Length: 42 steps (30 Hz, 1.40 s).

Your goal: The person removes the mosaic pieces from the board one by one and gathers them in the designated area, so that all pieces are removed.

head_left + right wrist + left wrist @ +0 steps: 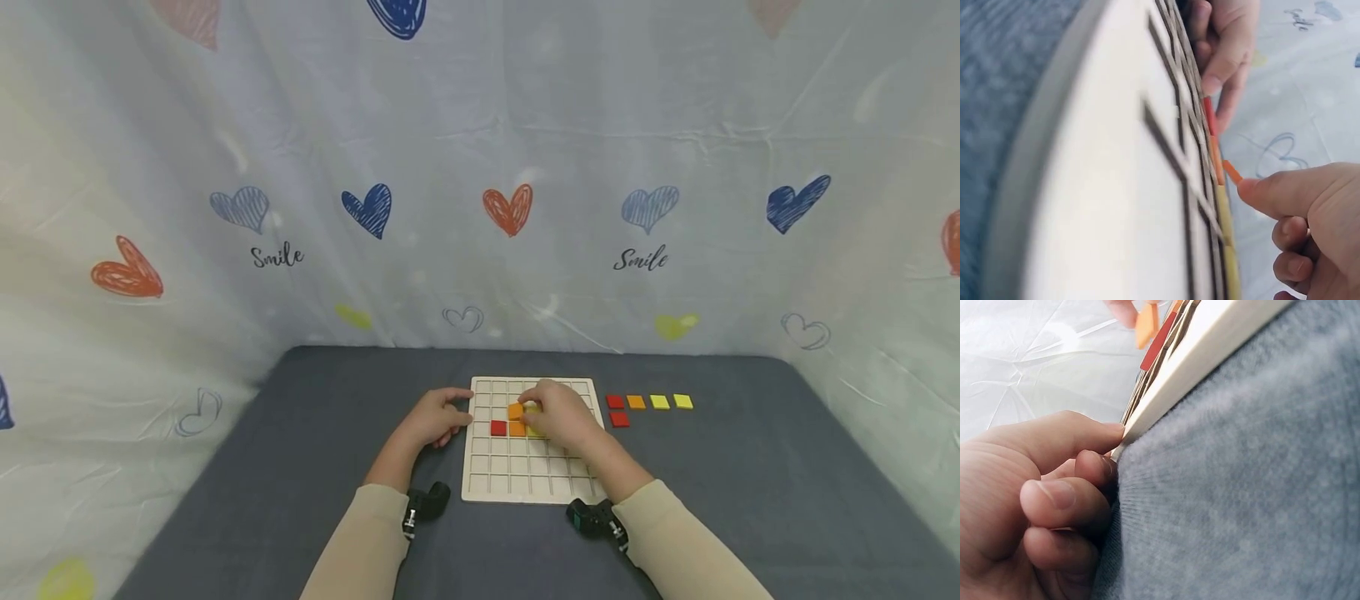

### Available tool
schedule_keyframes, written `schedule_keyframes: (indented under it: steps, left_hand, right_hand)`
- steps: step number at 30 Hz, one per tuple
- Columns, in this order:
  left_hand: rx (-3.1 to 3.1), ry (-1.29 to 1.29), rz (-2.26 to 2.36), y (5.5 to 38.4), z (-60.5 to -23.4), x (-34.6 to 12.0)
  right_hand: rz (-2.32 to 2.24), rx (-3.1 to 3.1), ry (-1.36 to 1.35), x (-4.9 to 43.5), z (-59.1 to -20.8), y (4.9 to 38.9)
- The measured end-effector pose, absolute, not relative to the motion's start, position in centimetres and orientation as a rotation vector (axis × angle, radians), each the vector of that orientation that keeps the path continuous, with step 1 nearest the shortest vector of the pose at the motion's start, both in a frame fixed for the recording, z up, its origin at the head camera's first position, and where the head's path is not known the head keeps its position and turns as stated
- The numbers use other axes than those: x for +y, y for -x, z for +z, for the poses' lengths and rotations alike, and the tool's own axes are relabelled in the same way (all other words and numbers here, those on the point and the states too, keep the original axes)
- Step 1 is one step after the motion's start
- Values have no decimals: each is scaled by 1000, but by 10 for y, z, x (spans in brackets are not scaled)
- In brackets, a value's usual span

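Orange tile (515,412) is being pinched btwn thumb & index of the R hand (566,417), tilting over the grid board (498,484) just beyond a 2nd orange piece (517,428); can't tell if it's touching the wood. R hand's other fingers are curling in, per R wrist cam. L hand (435,417) is keeping a gap btwn thumb & index, both tips touching the board's L edge, w/ remaining fingers bending loosely. On the board, a red piece (498,428) is sitting L of the 2nd orange piece & a yellow piece (1224,215) is sitting R of it, partly hiding under R hand in head view. Off the board's R side, 2 spare reds (615,402), 1 spare orange (636,402) & 2 spare yellows (660,402) are lying on the dk gray cloth (360,392). Beige sleeves (360,542) are covering both forearms; behind, a white curtain (570,217) w/ hearts & "Smile" lettering is hanging.
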<state>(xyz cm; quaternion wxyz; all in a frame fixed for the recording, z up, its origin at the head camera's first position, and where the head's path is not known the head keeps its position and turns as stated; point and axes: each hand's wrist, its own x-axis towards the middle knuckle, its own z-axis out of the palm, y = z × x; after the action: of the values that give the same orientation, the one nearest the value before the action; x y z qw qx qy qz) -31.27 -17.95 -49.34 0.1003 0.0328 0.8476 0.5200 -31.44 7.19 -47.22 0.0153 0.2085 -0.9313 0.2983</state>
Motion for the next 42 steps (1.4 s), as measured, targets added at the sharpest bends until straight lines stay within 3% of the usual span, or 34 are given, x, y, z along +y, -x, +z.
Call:
schedule_keyframes:
  steps: [17, 42]
  left_hand:
    - [2499, -96, 1552, 313, -494, -182]
    - [2506, -76, 1549, 313, -495, -180]
  right_hand:
    - [1276, -2806, -609, 122, -434, 316]
    - [1373, -2814, -315, 214, -417, 325]
